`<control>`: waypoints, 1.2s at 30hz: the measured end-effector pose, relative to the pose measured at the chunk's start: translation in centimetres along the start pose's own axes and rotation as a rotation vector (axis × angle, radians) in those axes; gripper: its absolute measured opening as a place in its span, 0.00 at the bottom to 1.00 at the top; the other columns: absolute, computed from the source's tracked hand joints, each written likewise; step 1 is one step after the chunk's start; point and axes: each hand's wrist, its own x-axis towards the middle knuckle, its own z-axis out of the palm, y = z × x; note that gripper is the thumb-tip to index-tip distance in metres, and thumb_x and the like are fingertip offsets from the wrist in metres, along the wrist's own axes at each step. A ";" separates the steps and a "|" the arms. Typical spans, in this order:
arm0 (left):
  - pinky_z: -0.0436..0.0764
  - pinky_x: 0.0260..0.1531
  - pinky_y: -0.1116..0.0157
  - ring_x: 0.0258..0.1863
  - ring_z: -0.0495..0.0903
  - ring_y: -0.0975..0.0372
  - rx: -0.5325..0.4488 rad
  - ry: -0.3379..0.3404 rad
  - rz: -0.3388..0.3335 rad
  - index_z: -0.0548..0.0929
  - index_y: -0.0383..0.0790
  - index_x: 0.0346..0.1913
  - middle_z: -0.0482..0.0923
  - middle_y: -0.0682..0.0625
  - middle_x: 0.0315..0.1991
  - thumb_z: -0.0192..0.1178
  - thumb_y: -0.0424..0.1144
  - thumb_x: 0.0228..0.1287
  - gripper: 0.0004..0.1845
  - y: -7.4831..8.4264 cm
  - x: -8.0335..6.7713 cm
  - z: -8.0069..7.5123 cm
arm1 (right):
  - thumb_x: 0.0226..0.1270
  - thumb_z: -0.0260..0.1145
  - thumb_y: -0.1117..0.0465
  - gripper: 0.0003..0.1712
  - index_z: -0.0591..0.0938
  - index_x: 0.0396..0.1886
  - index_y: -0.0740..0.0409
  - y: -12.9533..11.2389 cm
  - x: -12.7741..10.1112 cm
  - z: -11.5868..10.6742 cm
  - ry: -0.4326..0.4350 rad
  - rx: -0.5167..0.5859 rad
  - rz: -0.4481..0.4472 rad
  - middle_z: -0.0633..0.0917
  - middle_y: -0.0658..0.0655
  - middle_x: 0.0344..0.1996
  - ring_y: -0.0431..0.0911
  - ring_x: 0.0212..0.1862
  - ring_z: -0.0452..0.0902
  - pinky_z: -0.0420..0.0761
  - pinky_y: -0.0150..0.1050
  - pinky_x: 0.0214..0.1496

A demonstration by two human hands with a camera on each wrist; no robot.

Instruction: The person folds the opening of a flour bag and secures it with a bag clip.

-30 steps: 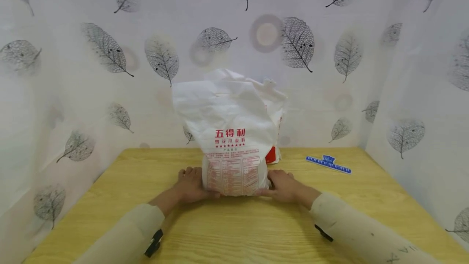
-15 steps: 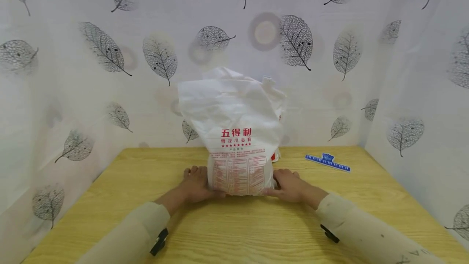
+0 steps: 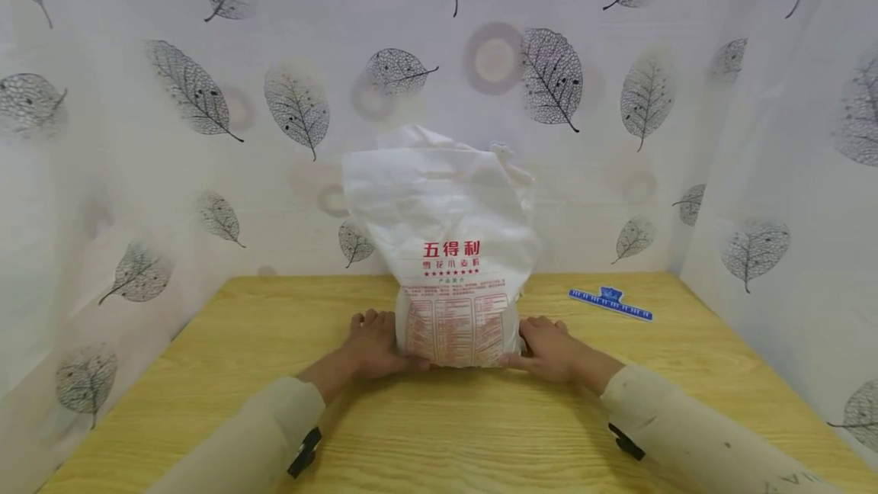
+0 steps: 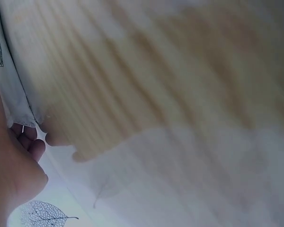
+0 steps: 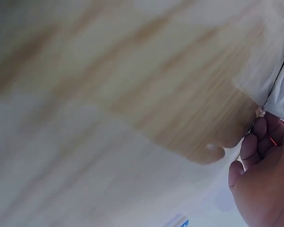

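Note:
A white flour bag [image 3: 449, 250] with red lettering stands upright on the table, its top flared and creased and its lower part filled out. My left hand [image 3: 377, 347] grips the bag's lower left side, thumb across the front at the base. On the opposite side, my right hand [image 3: 549, 349] holds the lower right corner the same way, thumb in front. In the left wrist view, curled fingers [image 4: 31, 141] meet the bag's bottom edge. The right wrist view likewise has fingers [image 5: 251, 146] bent at the bag's base; its far side is hidden.
Behind the bag, the top of another white item [image 3: 503, 149] shows; most of it is hidden. A blue bag clip [image 3: 610, 303] lies at the right rear of the wooden table [image 3: 439, 433]. Leaf-patterned curtains [image 3: 295, 197] enclose the back and sides.
Both hands have shifted the flour bag a little to the right along the table. It now covers the red-and-white part of the item behind, which showed earlier.

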 end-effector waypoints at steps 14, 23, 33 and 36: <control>0.60 0.60 0.43 0.51 0.71 0.50 0.014 -0.059 -0.031 0.74 0.38 0.57 0.77 0.47 0.47 0.59 0.85 0.38 0.56 1.4 0.7 -1.4 | 0.66 0.57 0.28 0.32 0.78 0.48 0.50 1.3 -0.5 -1.1 -0.010 -0.039 -0.015 0.78 0.48 0.38 0.46 0.43 0.70 0.63 0.47 0.46; 0.60 0.57 0.42 0.53 0.70 0.52 -0.082 0.003 0.064 0.75 0.42 0.62 0.78 0.47 0.53 0.68 0.76 0.41 0.52 1.4 0.5 -7.1 | 0.75 0.58 0.45 0.19 0.79 0.41 0.57 1.8 -0.1 -6.9 0.031 0.007 -0.205 0.80 0.50 0.35 0.41 0.37 0.72 0.74 0.41 0.41; 0.59 0.58 0.38 0.55 0.72 0.48 -0.159 0.174 0.105 0.70 0.36 0.65 0.77 0.45 0.52 0.58 0.72 0.59 0.46 0.9 0.1 -11.0 | 0.79 0.54 0.49 0.17 0.77 0.43 0.58 1.4 0.1 -12.4 0.107 0.017 -0.196 0.79 0.50 0.33 0.40 0.32 0.70 0.72 0.39 0.36; 0.57 0.59 0.39 0.53 0.70 0.48 -0.192 0.235 0.115 0.71 0.35 0.59 0.75 0.43 0.50 0.57 0.75 0.58 0.45 0.9 0.0 -12.8 | 0.80 0.53 0.50 0.16 0.75 0.38 0.57 0.9 0.1 -13.7 0.145 0.011 -0.180 0.76 0.51 0.29 0.42 0.30 0.68 0.70 0.39 0.34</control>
